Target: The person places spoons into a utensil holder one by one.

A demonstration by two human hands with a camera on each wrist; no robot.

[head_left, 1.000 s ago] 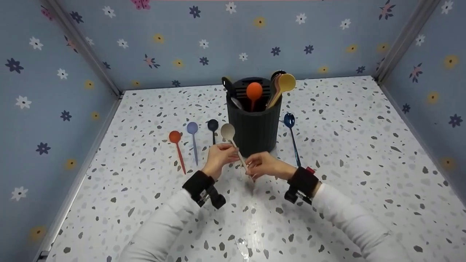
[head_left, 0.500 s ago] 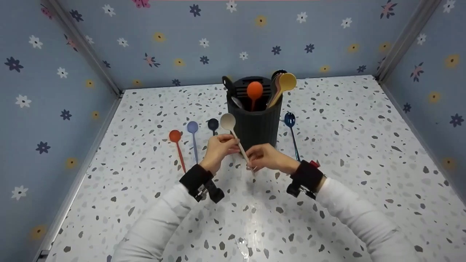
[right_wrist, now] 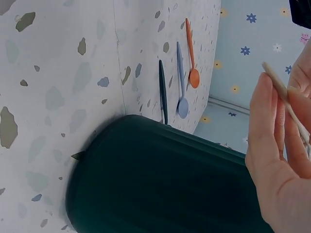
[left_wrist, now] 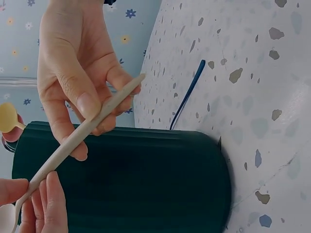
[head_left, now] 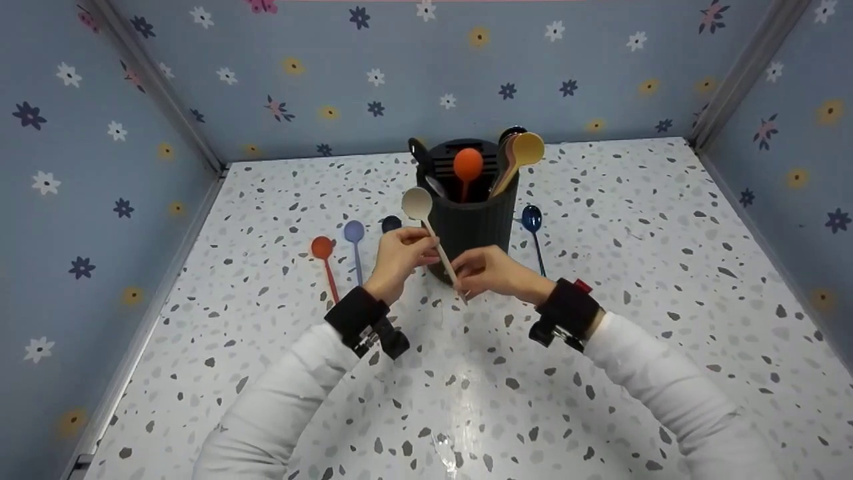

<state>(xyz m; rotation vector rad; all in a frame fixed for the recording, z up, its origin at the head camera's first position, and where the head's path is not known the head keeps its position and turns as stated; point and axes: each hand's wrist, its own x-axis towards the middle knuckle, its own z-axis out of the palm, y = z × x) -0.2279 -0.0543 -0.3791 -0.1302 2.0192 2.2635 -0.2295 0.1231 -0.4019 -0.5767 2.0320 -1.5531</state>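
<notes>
A beige spoon (head_left: 417,203) slants in front of a dark ribbed utensil holder (head_left: 474,223), bowl up to the left and handle end down to the right. My left hand (head_left: 401,259) pinches its handle just below the bowl. Lower down, my right hand (head_left: 496,272) holds the handle between thumb and fingers; in the left wrist view its thumb (left_wrist: 87,103) lies along the handle. An orange spoon (head_left: 468,164), a yellow spoon (head_left: 528,148) and several other utensils stand in the holder.
Left of the holder lie a red-orange spoon (head_left: 322,247), a lavender spoon (head_left: 354,231) and a dark spoon (head_left: 391,223), partly hidden by the left hand. A shiny blue spoon (head_left: 532,219) lies to the right. Flowered walls (head_left: 373,60) bound the speckled table (head_left: 640,267).
Both hands have moved up and away from the body with the beige spoon, its bowl now overlapping the holder's upper part. The other spoons have stayed put.
</notes>
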